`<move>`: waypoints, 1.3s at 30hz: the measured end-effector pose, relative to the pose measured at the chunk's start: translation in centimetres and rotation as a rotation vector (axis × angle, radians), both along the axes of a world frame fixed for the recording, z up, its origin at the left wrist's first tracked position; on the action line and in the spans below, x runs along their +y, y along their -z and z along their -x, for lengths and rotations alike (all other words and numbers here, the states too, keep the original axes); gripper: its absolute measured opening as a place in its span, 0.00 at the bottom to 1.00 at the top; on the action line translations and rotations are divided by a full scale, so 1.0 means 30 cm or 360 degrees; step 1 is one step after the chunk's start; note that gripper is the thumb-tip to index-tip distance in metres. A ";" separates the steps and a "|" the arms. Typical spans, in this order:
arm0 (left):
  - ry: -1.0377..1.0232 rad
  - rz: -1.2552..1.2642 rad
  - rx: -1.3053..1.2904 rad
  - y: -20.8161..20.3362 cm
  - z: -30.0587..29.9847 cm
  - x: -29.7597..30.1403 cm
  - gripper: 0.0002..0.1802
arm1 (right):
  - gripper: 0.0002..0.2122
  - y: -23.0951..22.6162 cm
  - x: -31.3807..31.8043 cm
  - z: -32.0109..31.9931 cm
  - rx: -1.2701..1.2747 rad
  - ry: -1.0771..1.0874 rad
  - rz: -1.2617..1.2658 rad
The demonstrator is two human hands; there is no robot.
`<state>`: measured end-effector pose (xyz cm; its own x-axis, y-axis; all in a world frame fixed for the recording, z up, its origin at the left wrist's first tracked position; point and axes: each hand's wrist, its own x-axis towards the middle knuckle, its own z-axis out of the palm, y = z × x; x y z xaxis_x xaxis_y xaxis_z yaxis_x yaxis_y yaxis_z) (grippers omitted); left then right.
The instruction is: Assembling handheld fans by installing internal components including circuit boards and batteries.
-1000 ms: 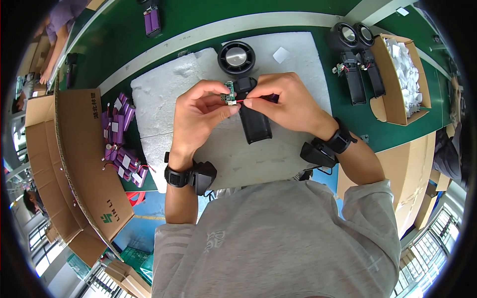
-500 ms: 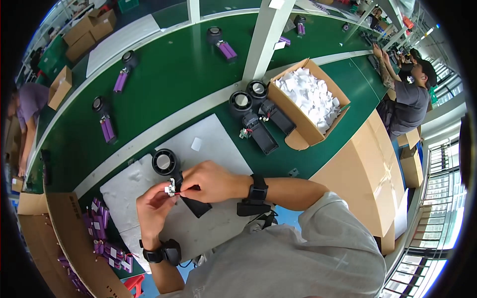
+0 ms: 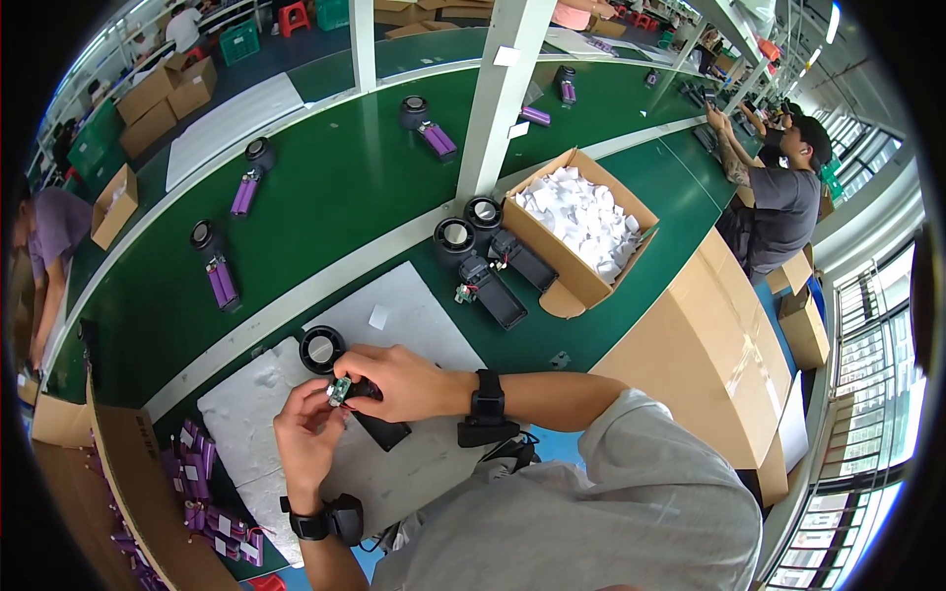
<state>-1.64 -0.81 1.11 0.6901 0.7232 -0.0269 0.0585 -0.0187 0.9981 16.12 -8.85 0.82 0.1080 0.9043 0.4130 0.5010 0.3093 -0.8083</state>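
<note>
A small green circuit board (image 3: 339,391) with a white connector sits between my hands, at the neck of a black fan-like device. My left hand (image 3: 307,433) pinches the board's left side with thumb and fingertips. Curled over the board's upper right edge, my right hand (image 3: 406,382) grips it and hides part of the neck. The device's round head (image 3: 321,349) shows beyond my fingers. Its black handle housing (image 3: 384,430) lies under my right hand on a pale grey mat (image 3: 414,478).
Two similar black devices (image 3: 498,293) lie beside a carton of white paper pieces (image 3: 581,222). Purple battery packs (image 3: 197,463) lie left, by an open carton (image 3: 148,483). Beyond a rail, units with purple packs (image 3: 222,283) rest on the green belt. A co-worker (image 3: 788,202) sits at right.
My view has tilted up, so the scene sits lower. The board has turned to show its green face, and my right fingers have shifted from a red wire onto its edge.
</note>
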 end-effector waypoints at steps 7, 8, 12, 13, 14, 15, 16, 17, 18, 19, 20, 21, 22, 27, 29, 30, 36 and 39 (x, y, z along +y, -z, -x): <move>0.0056 -0.0084 0.0011 0.018 0.027 0.033 0.18 | 0.15 0.003 0.011 0.012 0.0001 -0.0023 0.0132; 0.0065 -0.0074 0.0013 0.017 0.030 0.035 0.18 | 0.15 0.002 0.011 0.014 0.0003 -0.0014 0.0141; 0.0061 -0.0214 0.0005 0.016 0.030 0.038 0.17 | 0.14 0.000 0.007 0.017 -0.0100 0.0070 0.0152; 0.0046 -0.0188 0.0018 0.018 0.031 0.036 0.17 | 0.14 0.003 0.007 0.019 -0.0105 0.0082 0.0162; 0.0032 -0.0164 0.0032 0.019 0.032 0.035 0.17 | 0.14 0.005 0.007 0.020 -0.0110 0.0095 0.0171; 0.0019 -0.0141 0.0046 0.019 0.032 0.036 0.17 | 0.14 0.006 0.008 0.019 -0.0115 0.0108 0.0178; 0.0024 -0.0141 0.0055 0.018 0.029 0.040 0.17 | 0.14 0.007 0.008 0.016 -0.0106 0.0112 0.0178; 0.0021 -0.0111 0.0080 0.021 0.037 0.039 0.17 | 0.14 0.011 0.008 0.022 -0.0093 0.0122 0.0155; 0.0019 -0.0082 0.0107 0.024 0.043 0.039 0.17 | 0.14 0.014 0.008 0.025 -0.0078 0.0132 0.0131; 0.0016 -0.0054 0.0135 0.024 0.047 0.040 0.17 | 0.14 0.015 0.007 0.028 -0.0061 0.0142 0.0106; -0.0010 -0.0048 0.0160 0.024 0.056 0.040 0.17 | 0.14 0.017 0.010 0.035 -0.0038 0.0114 0.0112; 0.0001 -0.0086 0.0123 0.022 0.058 0.037 0.16 | 0.14 0.016 0.010 0.038 -0.0050 0.0130 0.0097; 0.0005 -0.0121 0.0092 0.023 0.058 0.031 0.16 | 0.14 0.020 0.007 0.041 -0.0057 0.0138 0.0086; -0.0023 -0.0247 0.0032 0.019 0.041 0.013 0.13 | 0.15 -0.002 -0.001 0.035 -0.0062 0.0161 0.0108; -0.0004 -0.0260 0.0037 0.020 0.023 0.016 0.13 | 0.15 0.003 -0.001 0.020 -0.0164 0.0182 0.0021; -0.0026 -0.0244 -0.0002 0.021 0.019 0.014 0.13 | 0.15 0.007 -0.002 0.019 -0.0140 0.0177 0.0033; -0.0096 -0.0285 0.0019 0.032 0.010 0.011 0.13 | 0.14 0.012 0.011 0.017 -0.0135 0.0144 -0.0015; -0.0121 -0.0346 -0.0029 0.032 0.007 0.019 0.12 | 0.14 0.004 0.019 0.013 -0.0126 0.0163 0.0051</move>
<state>-1.86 -0.25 0.15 0.6326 0.7604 0.1472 0.0496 -0.2295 0.9721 15.75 -8.28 0.70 0.1685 0.9030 0.3952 0.5910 0.2283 -0.7737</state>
